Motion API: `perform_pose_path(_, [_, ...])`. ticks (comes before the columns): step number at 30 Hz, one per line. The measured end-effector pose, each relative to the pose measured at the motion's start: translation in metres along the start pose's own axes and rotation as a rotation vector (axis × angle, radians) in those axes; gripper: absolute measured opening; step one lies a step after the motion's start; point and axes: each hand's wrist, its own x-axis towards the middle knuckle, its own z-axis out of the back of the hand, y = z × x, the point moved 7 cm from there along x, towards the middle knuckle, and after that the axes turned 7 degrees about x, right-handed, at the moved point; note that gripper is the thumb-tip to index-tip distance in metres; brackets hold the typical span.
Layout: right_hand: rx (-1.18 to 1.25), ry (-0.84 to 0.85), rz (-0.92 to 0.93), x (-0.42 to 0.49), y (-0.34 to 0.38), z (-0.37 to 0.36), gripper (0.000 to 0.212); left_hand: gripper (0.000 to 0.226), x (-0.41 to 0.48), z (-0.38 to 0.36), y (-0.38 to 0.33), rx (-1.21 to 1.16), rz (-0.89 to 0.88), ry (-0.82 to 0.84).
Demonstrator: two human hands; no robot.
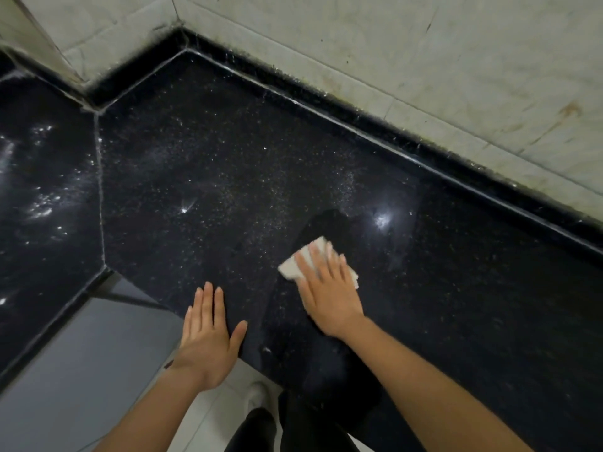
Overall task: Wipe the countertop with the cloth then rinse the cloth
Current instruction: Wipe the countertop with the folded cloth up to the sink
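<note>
A black speckled stone countertop (pixel 228 164) fills most of the head view and runs into a corner at the upper left. My right hand (pixel 329 288) presses flat on a folded white cloth (pixel 292 267) near the front middle of the counter; the fingers cover most of the cloth. A darker wet streak runs on the stone around and behind that hand. My left hand (pixel 207 334) lies flat on the counter's front edge with fingers apart and holds nothing.
Pale tiled walls (pixel 424 60) rise behind a low black upstand (pixel 391 125) along the back. A seam (pixel 99 190) splits the counter at left. Grey cabinet front (pixel 81 370), white floor tiles, dark trousers and a white shoe (pixel 257 396) show below the front edge.
</note>
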Motion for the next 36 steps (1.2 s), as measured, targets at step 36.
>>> perform_pose_path(36, [-0.066, -0.105, -0.28, 0.023, -0.226, 0.078, 0.063, 0.089, 0.088, 0.019, -0.146, 0.116, -0.336, -0.263])
